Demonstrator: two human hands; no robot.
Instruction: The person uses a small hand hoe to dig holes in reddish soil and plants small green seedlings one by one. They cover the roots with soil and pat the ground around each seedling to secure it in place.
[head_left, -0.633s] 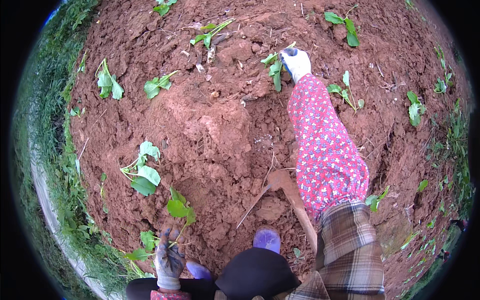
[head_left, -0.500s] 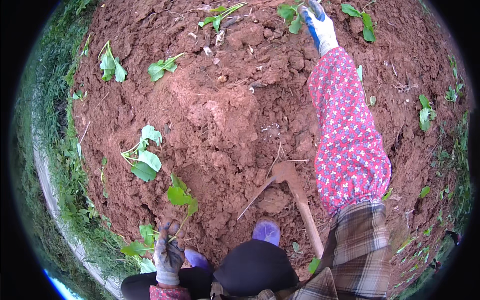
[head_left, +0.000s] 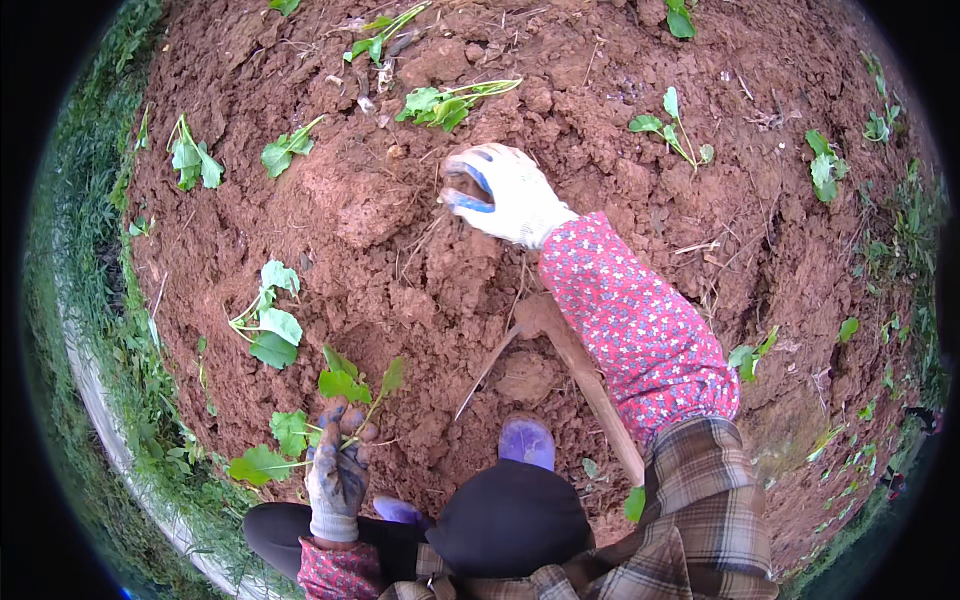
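My left hand (head_left: 338,470), in a dirty white-and-grey glove, is closed round the stems of a few leafy green seedlings (head_left: 345,380) near the lower left. Their leaves stick out on both sides of the fingers. Over the soil in the middle, my right hand (head_left: 508,195), in a white glove with blue on the finger side, is open and empty, thumb apart from curved fingers. Just beyond it a seedling (head_left: 440,107) lies flat on the soil. A hoe (head_left: 590,390) with a wooden handle lies below my right forearm, its blade toward the middle.
Loose seedlings lie about on the lumpy reddish soil (head_left: 380,270), among them a wilted one (head_left: 272,325) left of centre and another (head_left: 675,130) to the right. My purple shoes (head_left: 527,443) stand at the near side. Grass (head_left: 95,250) and a pale path (head_left: 100,410) border the left.
My right hand has let go of a seedling, now lying on the soil, and drawn back nearer and to the left. The left hand still holds its seedlings. The view has shifted slightly.
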